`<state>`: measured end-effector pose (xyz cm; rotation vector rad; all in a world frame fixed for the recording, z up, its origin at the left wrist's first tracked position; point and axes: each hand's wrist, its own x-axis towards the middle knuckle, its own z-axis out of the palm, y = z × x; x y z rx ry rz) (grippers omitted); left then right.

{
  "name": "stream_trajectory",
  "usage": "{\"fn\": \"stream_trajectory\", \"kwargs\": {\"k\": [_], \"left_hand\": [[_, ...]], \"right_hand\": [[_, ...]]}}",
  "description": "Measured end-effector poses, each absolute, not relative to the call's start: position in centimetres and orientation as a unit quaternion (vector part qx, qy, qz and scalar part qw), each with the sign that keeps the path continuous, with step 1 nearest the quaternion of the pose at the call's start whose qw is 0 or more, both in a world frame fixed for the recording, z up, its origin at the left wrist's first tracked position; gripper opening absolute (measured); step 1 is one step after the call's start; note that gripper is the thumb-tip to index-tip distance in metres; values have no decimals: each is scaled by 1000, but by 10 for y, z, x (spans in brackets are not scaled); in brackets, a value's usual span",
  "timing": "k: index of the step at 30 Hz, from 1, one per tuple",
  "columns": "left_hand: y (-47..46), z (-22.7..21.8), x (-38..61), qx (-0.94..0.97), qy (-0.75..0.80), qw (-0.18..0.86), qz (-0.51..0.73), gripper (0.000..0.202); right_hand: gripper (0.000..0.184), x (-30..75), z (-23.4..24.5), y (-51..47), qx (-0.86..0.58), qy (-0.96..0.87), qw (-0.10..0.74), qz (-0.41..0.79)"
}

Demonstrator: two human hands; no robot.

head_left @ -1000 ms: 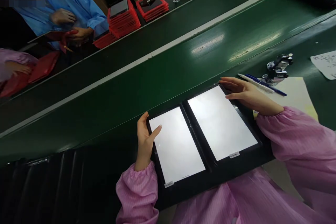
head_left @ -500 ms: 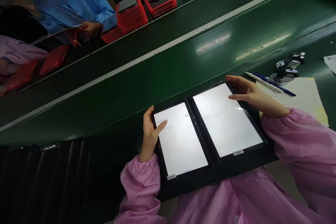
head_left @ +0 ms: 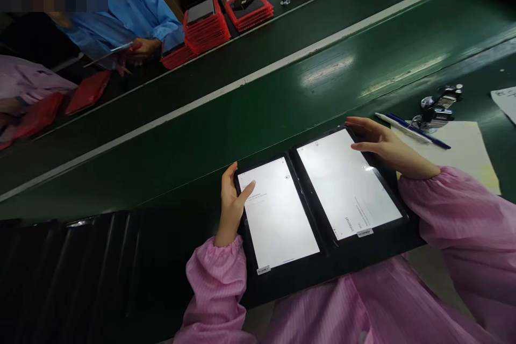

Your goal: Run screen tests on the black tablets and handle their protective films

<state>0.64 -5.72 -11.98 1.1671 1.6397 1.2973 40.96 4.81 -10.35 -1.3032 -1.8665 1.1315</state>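
Note:
Two black-framed tablets with bright white screens lie side by side in front of me. My left hand point(head_left: 233, 205) grips the outer edge of the left tablet point(head_left: 282, 226), its thumb over the screen near a partly covered heading. My right hand point(head_left: 381, 144) holds the right tablet point(head_left: 346, 183) by its upper right edge, thumb at the screen's border. "Internet" reads sideways near the lower end of that screen. Each tablet carries a small barcode label at its near edge. The fingers behind both tablets are partly hidden.
Beyond my right hand are a white pen point(head_left: 397, 124), a blue pen point(head_left: 427, 134), a shiny metal device point(head_left: 437, 110) and a paper sheet point(head_left: 471, 145). Black ridged trays point(head_left: 80, 269) are at left. Across the green belt point(head_left: 258, 102), a co-worker in blue handles something near red-cased stacks point(head_left: 207, 27).
The right tablet's screen has gone from blank white to a sideways "Internet" page. Both hands keep their grip. The co-worker's flat object across the belt has tilted into clearer view.

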Motion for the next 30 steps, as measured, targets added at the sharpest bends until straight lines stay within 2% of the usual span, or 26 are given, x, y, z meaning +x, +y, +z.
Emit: {"fn": "stream_trajectory", "kwargs": {"k": [4,8,11,14,19,25,30], "left_hand": [[-56,-121,6,451,639,367,504,68],[-56,-123,5,455,638,362,505,67],[-56,-124,6,456,637,361,505,67],[-56,-124,7,455,636,367,503,66],[-57,-123,8,449,634,377,504,67],[-55,-125,8,450,630,378,508,69],[-54,-127,8,446,623,373,523,72]], "right_hand": [[63,402,-101,47,-479,-753,293,343],[40,382,-92,51,-432,-854,224,184],[45,368,-86,54,-392,-895,177,120],[46,362,-81,54,-388,-902,169,82],[45,354,-72,49,-369,-912,164,70],[59,341,-53,37,-300,-935,151,114],[62,367,-42,-16,-209,-950,162,165]]}}
